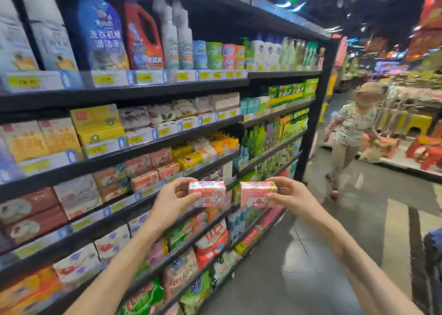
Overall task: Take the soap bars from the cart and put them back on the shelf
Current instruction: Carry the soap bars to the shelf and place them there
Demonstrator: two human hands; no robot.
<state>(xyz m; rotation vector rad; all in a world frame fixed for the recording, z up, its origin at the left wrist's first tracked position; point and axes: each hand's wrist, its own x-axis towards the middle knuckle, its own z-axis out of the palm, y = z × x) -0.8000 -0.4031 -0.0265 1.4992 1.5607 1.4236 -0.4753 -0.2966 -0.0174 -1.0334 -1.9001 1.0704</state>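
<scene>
My left hand (173, 198) grips a pink and white soap bar box (210, 194) by its left end. My right hand (290, 195) grips a second matching soap bar box (257, 194) by its right end. Both boxes are held side by side in the air, a small gap between them, in front of the black shelf unit (148, 152). Similar pink and orange soap boxes (148, 171) sit stacked on the shelf just up and left of my left hand. The cart shows only as a dark blue edge (433, 245) at the right border.
The shelves hold detergent bottles (141, 37) on top, boxed soaps in the middle and washing powder bags (210, 243) below. A person (351, 133) walks in the aisle beyond the shelf end. Red and yellow stools (423, 152) stand at the right. Grey floor lies below my arms.
</scene>
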